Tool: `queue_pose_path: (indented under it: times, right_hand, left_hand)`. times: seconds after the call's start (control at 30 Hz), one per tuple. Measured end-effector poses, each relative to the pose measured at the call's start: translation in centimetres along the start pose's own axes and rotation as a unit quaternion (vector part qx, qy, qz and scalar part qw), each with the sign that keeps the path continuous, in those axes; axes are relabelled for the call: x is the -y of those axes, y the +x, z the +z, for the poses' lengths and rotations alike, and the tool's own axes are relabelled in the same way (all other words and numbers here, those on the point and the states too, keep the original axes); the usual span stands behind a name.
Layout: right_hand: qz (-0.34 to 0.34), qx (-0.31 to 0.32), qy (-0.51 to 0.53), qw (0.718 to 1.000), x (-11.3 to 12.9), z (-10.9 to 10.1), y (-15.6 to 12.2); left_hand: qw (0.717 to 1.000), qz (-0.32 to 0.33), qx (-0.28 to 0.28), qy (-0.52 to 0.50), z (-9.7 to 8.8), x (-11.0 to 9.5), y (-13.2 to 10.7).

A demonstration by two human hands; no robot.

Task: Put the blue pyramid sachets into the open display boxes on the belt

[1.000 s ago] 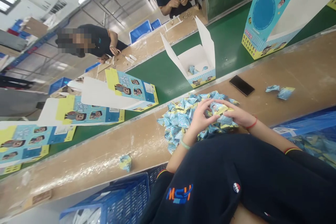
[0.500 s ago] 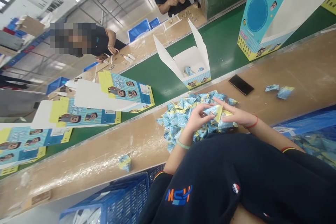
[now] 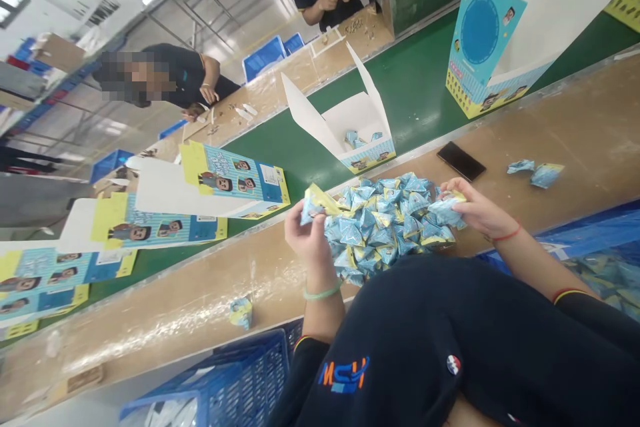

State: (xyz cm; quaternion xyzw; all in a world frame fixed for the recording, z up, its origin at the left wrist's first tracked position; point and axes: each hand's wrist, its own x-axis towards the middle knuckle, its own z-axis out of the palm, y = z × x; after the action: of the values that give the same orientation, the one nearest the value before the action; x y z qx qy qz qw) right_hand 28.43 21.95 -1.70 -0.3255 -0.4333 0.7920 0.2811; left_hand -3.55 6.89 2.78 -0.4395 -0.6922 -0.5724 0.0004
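Observation:
A heap of small blue-and-yellow packets (image 3: 385, 220) lies on the brown bench in front of me. My left hand (image 3: 306, 233) is raised at the heap's left edge, fingers pinched on one packet (image 3: 315, 201). At the heap's right edge my right hand (image 3: 473, 208) rests with its fingers closed round another packet (image 3: 447, 208). An open white carton (image 3: 350, 127) with a few packets inside stands on the green belt just beyond the heap.
A black phone (image 3: 461, 161) and two loose packets (image 3: 535, 172) lie on the bench to the right. A tall printed carton (image 3: 487, 40) stands on the belt; flat cartons (image 3: 200, 187) lie at left. Blue crate (image 3: 230, 387) below. Two other people work across the belt.
My hands were together over the heap's middle; they have parted, the left moving out to the left with a packet, the right to the right edge. The open carton has drifted left.

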Motion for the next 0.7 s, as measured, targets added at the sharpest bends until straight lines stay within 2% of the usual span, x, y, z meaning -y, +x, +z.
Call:
queue_pose_path:
  times: [0.07,0.13,0.17,0.23,0.3,0.43,0.53,0.7]
  right_hand:
    - [0.009,-0.005,0.001,1.0,-0.4,0.3,0.0]
    - [0.024,-0.015,-0.017,0.999,-0.7,0.5,0.1]
    - [0.029,-0.021,-0.038,0.999,-0.7,0.6,0.2]
    - [0.023,-0.043,-0.104,0.993,-0.2,0.9,0.3]
    - [-0.02,-0.06,-0.141,0.988,0.8,1.5,0.3]
    - [-0.132,-0.021,-0.127,0.983,3.8,2.8,0.5]
    - [-0.169,-0.02,-0.162,0.972,5.4,3.4,1.2]
    - [-0.149,0.012,-0.239,0.959,6.0,3.5,2.9]
  left_hand:
    - [1.0,0.007,-0.008,0.005,-0.2,0.1,0.1]
    - [0.999,0.024,0.025,0.015,0.0,0.0,0.0]
    - [0.997,0.037,0.06,0.017,0.2,0.0,-0.2]
    - [0.984,0.058,0.17,0.021,1.1,0.1,-0.8]
    - [0.959,0.064,0.276,0.031,2.2,0.7,-1.7]
    - [0.924,0.03,0.372,0.077,4.4,2.9,-3.8]
    - [0.915,0.017,0.393,0.092,5.5,4.0,-5.1]
    - [0.927,0.018,0.362,0.093,5.9,4.3,-6.2]
